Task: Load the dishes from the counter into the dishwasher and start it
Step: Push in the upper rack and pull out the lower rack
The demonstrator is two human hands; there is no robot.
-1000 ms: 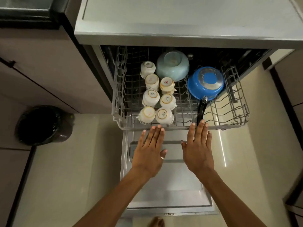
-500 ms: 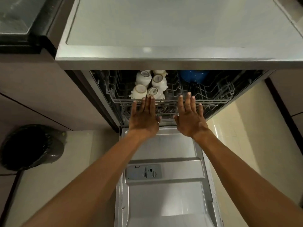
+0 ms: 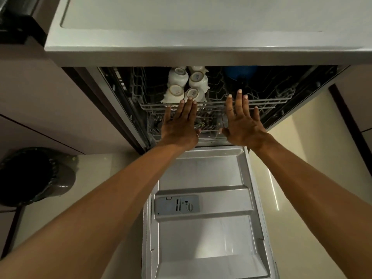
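Palms open and fingers straight, we grasp nothing: our left hand (image 3: 181, 125) and right hand (image 3: 243, 121) press flat, side by side, against the front rail of the upper rack (image 3: 267, 102), likely so the push stays square and the rack rolls in without skewing. Just beyond the left hand sit the upside-down cups (image 3: 182, 77); beyond the right, a blue pan (image 3: 241, 71) hides in shadow under the counter (image 3: 201, 27). Beneath our wrists the dishwasher door (image 3: 203, 234) lies open. A second ago this rack stood pulled well out with every dish in plain view; now it is nearly home.
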